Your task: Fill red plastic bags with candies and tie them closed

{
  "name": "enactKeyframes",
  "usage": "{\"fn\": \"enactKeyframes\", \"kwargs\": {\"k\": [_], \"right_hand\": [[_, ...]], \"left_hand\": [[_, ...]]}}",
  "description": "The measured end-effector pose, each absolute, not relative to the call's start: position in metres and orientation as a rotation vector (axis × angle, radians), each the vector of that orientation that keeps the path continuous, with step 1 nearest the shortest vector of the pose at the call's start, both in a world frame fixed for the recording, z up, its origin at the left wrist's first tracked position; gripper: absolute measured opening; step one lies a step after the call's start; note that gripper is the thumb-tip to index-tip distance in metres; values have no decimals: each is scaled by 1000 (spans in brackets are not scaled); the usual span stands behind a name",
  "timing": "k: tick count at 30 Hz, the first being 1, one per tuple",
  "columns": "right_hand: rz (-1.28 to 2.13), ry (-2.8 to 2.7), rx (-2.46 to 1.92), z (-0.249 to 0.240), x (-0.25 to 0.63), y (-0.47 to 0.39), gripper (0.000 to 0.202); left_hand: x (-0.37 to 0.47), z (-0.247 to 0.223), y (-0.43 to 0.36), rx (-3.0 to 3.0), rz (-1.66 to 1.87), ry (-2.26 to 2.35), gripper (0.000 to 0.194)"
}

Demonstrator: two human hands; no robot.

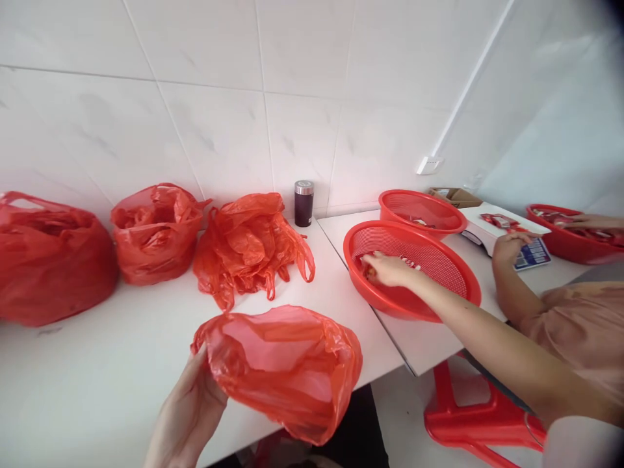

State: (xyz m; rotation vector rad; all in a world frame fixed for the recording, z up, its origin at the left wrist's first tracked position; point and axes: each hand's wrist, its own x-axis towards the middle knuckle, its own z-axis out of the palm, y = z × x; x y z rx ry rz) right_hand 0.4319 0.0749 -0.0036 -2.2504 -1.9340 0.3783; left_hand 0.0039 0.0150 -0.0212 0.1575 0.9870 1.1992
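Observation:
My left hand (pixel 195 396) is closed on the edge of a thin red plastic bag (pixel 287 406), whose mouth is spread wide towards me. My right hand (pixel 387 270) reaches down into a large red plastic basket (pixel 439 263). Its fingers are curled on small red wrapped packets (pixel 369 270) at the basket's left side; how many they grip is hidden. Behind the bag in my left hand lies a loose heap of red plastic bags (pixel 248 247).
Two full red bags (pixel 53 266) (pixel 156 247) and a dark tumbler (pixel 303 205) stand along the wall. Behind my basket are another red basket (pixel 422 208) and a cardboard box (pixel 455 196). A co-worker's hand (pixel 511 247) is by a scale (pixel 533 253) bearing packets; a red stool (pixel 463 416) stands below.

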Motion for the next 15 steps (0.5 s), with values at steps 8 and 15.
{"fn": "enactKeyframes", "kwargs": {"k": [8, 15], "right_hand": [[614, -1571, -1541, 82, 361, 41, 37], [1025, -2169, -1368, 29, 267, 8, 30]], "left_hand": [[16, -26, 5, 277, 1220, 900, 33], [31, -31, -3, 399, 1085, 901, 51]]}}
